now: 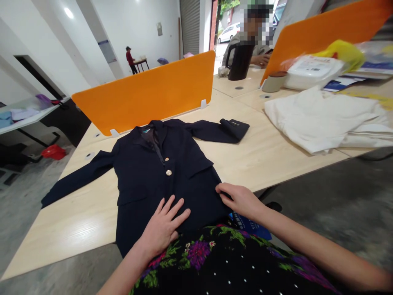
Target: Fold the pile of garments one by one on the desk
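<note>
A dark navy blazer (pixel 147 180) lies front up on the pale wooden table, its sleeves stretched out to both sides. Two gold-coloured buttons (pixel 168 173) show down its front, and the right-hand sleeve end is folded over with small buttons on it. Its lower hem hangs past the table's near edge. My left hand (pixel 166 223) rests flat on the lower front of the blazer, fingers spread. At the blazer's right side edge, my right hand (pixel 238 198) pinches the cloth between thumb and fingers.
An orange divider (pixel 147 94) stands behind the blazer. On the right lie folded cream cloth (pixel 319 119), a white plastic container (pixel 315 71), a round cup-like pot (pixel 274 82) and a black jug (pixel 241 61). A person (pixel 260 53) sits across the table; another stands far back.
</note>
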